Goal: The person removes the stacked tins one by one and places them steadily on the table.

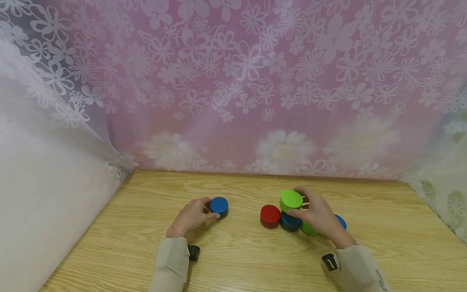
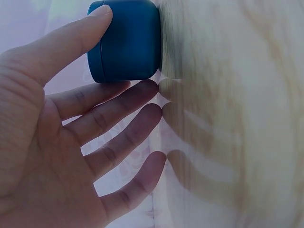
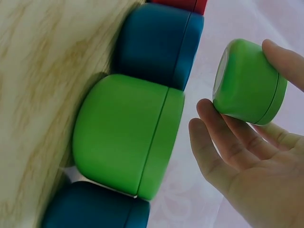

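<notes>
My right hand (image 1: 316, 211) holds a small round green tin (image 1: 291, 199) between thumb and fingers. In the right wrist view this green tin (image 3: 249, 83) is up off the table, its pale underside partly showing. Below it stands a row of lidded tins: a red tin (image 1: 270, 217), a blue tin (image 1: 290, 222), another green tin (image 3: 126, 135) and a second blue tin (image 1: 340, 221), partly behind my right hand. To the left, my left hand (image 1: 192, 216) pinches a separate blue tin (image 1: 219, 206), which stands on the table in the left wrist view.
The tins stand on a wood-grain table (image 1: 233, 259). A pink flowered curtain (image 1: 233, 101) hangs along its back edge, with pale cloth (image 1: 54, 170) at the left and patterned cloth (image 1: 445, 190) at the right. A black band (image 1: 194, 252) shows at the left cuff.
</notes>
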### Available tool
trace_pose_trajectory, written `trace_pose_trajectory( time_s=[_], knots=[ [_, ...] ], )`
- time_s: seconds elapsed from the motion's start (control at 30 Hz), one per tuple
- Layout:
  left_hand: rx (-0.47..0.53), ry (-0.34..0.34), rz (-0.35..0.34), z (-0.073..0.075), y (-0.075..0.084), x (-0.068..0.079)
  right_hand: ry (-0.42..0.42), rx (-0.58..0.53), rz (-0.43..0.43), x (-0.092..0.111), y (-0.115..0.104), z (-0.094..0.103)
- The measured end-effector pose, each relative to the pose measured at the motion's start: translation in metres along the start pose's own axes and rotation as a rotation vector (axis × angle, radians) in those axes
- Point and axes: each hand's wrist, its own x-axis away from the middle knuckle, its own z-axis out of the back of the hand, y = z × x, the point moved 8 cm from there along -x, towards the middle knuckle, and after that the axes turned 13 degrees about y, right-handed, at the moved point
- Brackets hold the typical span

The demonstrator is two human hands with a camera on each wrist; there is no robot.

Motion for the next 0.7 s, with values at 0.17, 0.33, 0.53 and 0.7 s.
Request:
trace_pose_trajectory(
  time_s=[0.17, 0.33, 0.53, 0.7],
  knots=[
    [0.000, 0.002, 0.004, -0.001, 0.000, -0.001, 0.002, 0.015, 0.000, -0.001, 0.005, 0.003],
    [0.001, 0.003, 0.010, -0.001, 0.000, -0.001, 0.004, 0.025, -0.007, 0.000, 0.008, 0.006],
    [0.001, 0.002, 0.010, -0.001, 0.001, -0.002, 0.007, 0.034, 0.002, 0.000, 0.010, 0.011],
    [-0.007, -0.001, 0.020, -0.001, 0.001, -0.003, 0.005, 0.049, -0.001, -0.001, 0.014, 0.014]
  ],
)
